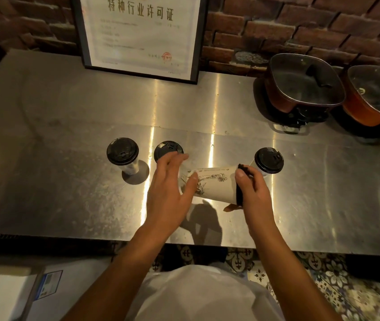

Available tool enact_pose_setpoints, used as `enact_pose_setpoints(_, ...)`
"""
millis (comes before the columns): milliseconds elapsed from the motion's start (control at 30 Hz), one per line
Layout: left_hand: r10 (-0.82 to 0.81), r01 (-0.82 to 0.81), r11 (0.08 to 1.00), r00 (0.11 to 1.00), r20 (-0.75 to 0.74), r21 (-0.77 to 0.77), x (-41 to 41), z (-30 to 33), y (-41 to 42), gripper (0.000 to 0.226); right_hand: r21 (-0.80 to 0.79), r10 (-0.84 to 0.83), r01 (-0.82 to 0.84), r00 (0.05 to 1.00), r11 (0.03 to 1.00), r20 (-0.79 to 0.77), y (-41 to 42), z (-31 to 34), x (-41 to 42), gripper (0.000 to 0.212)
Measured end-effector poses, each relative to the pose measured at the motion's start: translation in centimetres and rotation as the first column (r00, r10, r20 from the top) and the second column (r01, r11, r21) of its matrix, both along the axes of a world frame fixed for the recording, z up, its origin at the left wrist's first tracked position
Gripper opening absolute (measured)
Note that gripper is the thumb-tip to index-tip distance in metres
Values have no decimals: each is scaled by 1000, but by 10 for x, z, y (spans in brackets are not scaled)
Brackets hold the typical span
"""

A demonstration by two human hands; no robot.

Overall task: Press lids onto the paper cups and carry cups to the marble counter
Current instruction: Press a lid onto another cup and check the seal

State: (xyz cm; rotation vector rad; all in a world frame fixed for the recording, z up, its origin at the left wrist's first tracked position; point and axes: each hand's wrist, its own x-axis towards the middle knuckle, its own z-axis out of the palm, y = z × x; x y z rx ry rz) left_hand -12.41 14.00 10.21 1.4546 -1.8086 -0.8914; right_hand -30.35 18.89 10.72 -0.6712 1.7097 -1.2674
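- Sideways above the steel table (45,126) lay a printed paper cup (212,185), its black lid (239,193) pointing right
- Right hand (252,193) gripped that lidded end
- Left hand (170,188) was spread loose, fingers resting against the cup's base
- Behind that cup stood three lidded cups (124,156), upright on the table

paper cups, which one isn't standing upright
The illustrated cup held sideways between the left hand and right hand; the three other lidded cups stand upright on the steel counter.
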Motion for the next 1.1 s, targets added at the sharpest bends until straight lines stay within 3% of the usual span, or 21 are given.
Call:
enact_pose_setpoints(100,-176,177,984,983,-60,25,-8,3,5,39,20,14,-14,1000,1000,-16,-2,-2,3,35)
enact_pose_setpoints(200,-268,269,962,963,-33,54,-20,5,7,42,21,35,-38,989,999,142,-1,-3,7,44)
enact_pose_setpoints(300,-277,282,958,958,-77,52,-25,5,5,44,29,0,-11,929,1000,371,5,-4,9,58)
enact_pose_setpoints(433,-188,232,956,954,-232,177,-28,7,6,47,-58,64,-40,865,998,498,14,-6,10,49)
enact_pose_setpoints(567,-139,245,926,929,-343,288,-28,-2,5,43,-72,83,-61,933,996,350,15,-6,8,56)
enact_pose_setpoints(767,-225,310,902,931,-286,299,-23,-20,-6,44,-52,69,-62,990,997,127,10,-11,-3,45)
enact_pose_setpoints(1100,-123,204,910,964,-234,360,-46,-42,-33,51,5,194,-195,980,981,40,-44,-43,-23,51)
